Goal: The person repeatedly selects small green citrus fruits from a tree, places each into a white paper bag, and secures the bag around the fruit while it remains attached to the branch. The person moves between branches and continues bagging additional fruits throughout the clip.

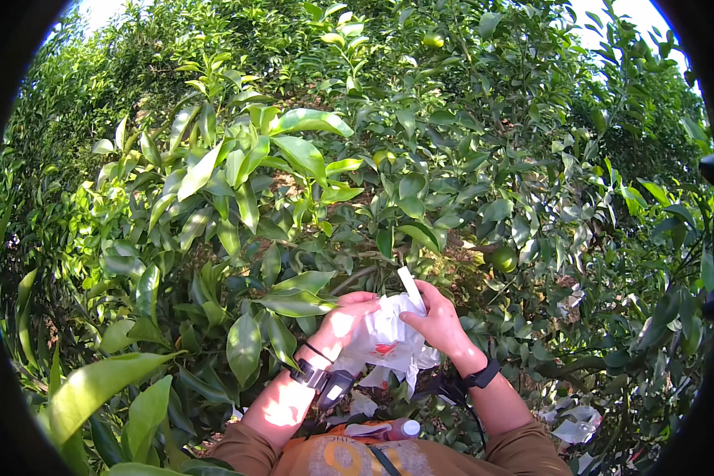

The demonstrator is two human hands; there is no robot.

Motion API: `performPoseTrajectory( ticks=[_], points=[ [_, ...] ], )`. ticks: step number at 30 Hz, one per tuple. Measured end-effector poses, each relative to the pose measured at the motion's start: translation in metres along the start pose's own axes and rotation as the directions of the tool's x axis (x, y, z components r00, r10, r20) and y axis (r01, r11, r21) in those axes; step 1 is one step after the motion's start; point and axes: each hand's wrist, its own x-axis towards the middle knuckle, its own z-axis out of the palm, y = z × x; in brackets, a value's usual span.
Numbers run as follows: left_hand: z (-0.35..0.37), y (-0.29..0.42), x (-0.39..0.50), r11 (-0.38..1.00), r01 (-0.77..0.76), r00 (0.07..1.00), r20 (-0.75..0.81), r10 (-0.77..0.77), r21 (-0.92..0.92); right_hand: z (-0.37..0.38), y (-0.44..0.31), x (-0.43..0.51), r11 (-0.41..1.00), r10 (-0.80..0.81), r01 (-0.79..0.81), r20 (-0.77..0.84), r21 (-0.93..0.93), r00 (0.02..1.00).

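Both hands meet at a thin white bag [390, 336] with a red print, low in front of me among the branches. My left hand [348, 318] pinches its upper left edge with the fingertips. On the other side, my right hand [437, 318] grips the upper right of the bag between thumb and fingers. A flat white strip [412, 288] sticks up at that right hand, lying against the bag. Whatever may be inside the bag is hidden. Green leaves [300, 300] reach close to my left fingers.
Dense citrus foliage surrounds me. Green fruits hang at right [504, 259], near the middle [383, 157] and high up [433, 40]. A bottle [401, 428] lies by my waist in an orange pouch [333, 429]. White litter [577, 423] lies low at right. Large leaves [107, 387] crowd the left.
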Motion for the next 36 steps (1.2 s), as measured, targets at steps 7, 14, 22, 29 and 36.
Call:
performPoseTrajectory(
  ticks=[7, 14, 22, 29, 36],
  points=[
    [-0.002, -0.004, 0.000, 0.996, 0.013, 1.000, 0.002, -0.013, -0.094, -0.001, 0.013, -0.001, 0.997, 0.070, -0.071, -0.010, -0.036, 0.997],
    [-0.001, -0.010, 0.000, 0.998, -0.060, 0.991, -0.121, 0.058, -0.019, 0.006, 0.006, 0.002, 0.991, 0.127, -0.127, 0.020, 0.038, 0.992],
    [0.003, -0.014, 0.000, 0.979, -0.186, 0.962, -0.185, 0.198, 0.083, 0.017, 0.014, 0.005, 0.995, 0.020, -0.036, -0.163, -0.094, 0.986],
    [-0.001, -0.007, -0.003, 0.987, -0.137, 0.986, -0.088, 0.145, 0.084, 0.020, 0.012, -0.006, 0.995, 0.040, -0.054, -0.156, -0.086, 0.987],
    [0.001, 0.001, -0.001, 0.977, -0.063, 0.994, -0.080, 0.080, 0.202, 0.033, 0.011, -0.003, 0.998, 0.058, -0.064, -0.168, -0.026, 0.984]
  ],
)
